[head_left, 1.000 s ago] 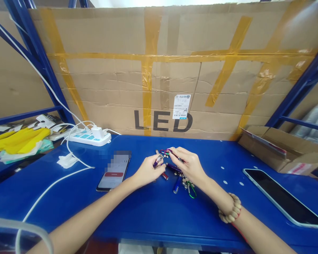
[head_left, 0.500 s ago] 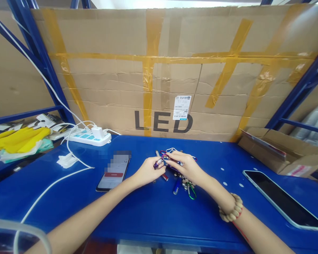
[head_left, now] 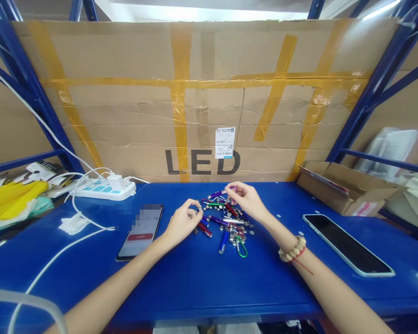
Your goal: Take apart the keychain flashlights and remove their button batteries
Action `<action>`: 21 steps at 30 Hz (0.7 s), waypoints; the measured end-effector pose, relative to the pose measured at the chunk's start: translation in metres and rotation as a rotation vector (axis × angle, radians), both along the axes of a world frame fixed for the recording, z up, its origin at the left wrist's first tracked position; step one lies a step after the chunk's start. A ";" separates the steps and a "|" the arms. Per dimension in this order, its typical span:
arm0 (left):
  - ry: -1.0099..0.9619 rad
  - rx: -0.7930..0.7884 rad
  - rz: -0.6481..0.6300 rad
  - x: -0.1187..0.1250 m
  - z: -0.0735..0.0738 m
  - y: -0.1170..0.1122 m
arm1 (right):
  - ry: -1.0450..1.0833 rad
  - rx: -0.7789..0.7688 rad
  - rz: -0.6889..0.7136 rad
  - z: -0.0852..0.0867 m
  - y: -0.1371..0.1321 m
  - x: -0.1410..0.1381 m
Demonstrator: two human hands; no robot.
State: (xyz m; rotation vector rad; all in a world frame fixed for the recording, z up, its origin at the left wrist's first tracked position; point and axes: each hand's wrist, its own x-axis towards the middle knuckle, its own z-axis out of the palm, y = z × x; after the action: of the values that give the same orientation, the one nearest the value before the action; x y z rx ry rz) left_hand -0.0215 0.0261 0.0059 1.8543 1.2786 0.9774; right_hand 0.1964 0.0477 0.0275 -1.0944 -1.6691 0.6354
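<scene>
My right hand (head_left: 247, 200) pinches a small purple keychain flashlight (head_left: 216, 195) by its ring end, at the back of a pile. To the left of the pile hovers my left hand (head_left: 184, 221), its fingers curled and thumb and index slightly apart, with nothing visible between them. Just by its fingertips lie a red mini flashlight (head_left: 205, 230) and a blue one partly behind the hand. The pile also has a blue flashlight (head_left: 223, 242), a green carabiner (head_left: 241, 247), a silver tube (head_left: 234, 221) and several small round metal pieces.
A lit phone (head_left: 139, 236) lies left of the pile, and a pale-cased phone (head_left: 348, 245) lies right. A white power strip (head_left: 104, 189) with cables sits back left, near yellow cloth (head_left: 16, 199). An open carton (head_left: 344, 188) stands back right. A cardboard sheet (head_left: 142, 116) walls the back.
My hands have drawn apart. The purple flashlight has passed from my left hand to my right, which moved back over the pile. The camera view has shifted too.
</scene>
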 end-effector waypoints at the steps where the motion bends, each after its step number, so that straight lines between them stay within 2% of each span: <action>1: -0.029 -0.018 0.022 0.000 0.001 0.001 | -0.023 0.021 -0.109 -0.002 0.007 0.013; 3: -0.099 -0.060 0.037 0.000 0.003 0.001 | -0.146 -0.006 -0.367 -0.007 0.020 0.039; 6: -0.184 -0.116 0.014 0.001 0.006 0.000 | -0.407 -0.126 -0.687 -0.016 0.028 0.075; 8: -0.211 -0.128 0.013 0.002 0.007 -0.001 | -0.487 -0.230 -0.834 -0.020 0.029 0.092; 11: -0.240 -0.128 0.024 0.003 0.009 -0.002 | -0.501 -0.371 -0.914 -0.024 0.028 0.109; 14: -0.269 -0.128 0.044 0.002 0.010 -0.002 | -0.495 -0.439 -0.954 -0.027 0.028 0.115; 17: -0.293 -0.128 0.069 0.001 0.012 -0.001 | -0.497 -0.420 -0.983 -0.028 0.028 0.116; 21: -0.324 -0.127 0.082 0.001 0.013 0.000 | -0.549 -0.299 -1.000 -0.027 0.027 0.111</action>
State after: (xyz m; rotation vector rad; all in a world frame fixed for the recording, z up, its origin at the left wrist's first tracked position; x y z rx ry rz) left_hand -0.0206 0.0261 0.0185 1.4859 1.1951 1.1588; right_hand 0.3071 0.0743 0.0003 -2.2336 -1.2025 -0.0987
